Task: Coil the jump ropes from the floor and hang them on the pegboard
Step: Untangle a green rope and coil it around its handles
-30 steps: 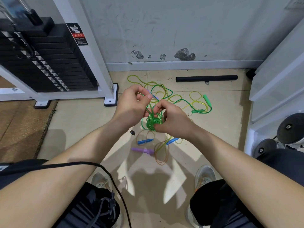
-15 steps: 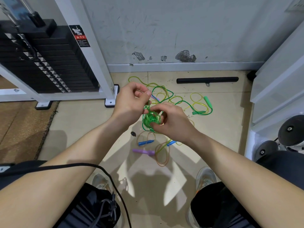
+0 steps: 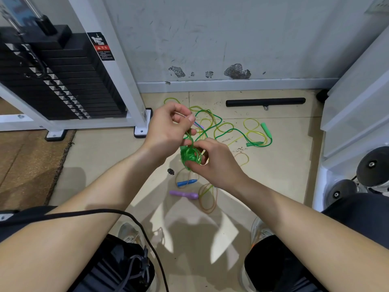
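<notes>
My right hand (image 3: 214,163) pinches the green coil (image 3: 190,155) between thumb and fingers, I judge so the loops cannot spring apart. My left hand (image 3: 170,127), just above it, grips the free strand to lay on a turn. The tail runs down to the floor (image 3: 284,165), among the other ropes (image 3: 251,123).

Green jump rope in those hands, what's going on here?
A person is coiling the green jump rope. The right hand holds the small wound bundle, and the left hand pinches the strand just above it. The rest of that rope trails across the floor to its green handles. A yellow rope, a blue handle and a purple handle lie loose there.
</notes>
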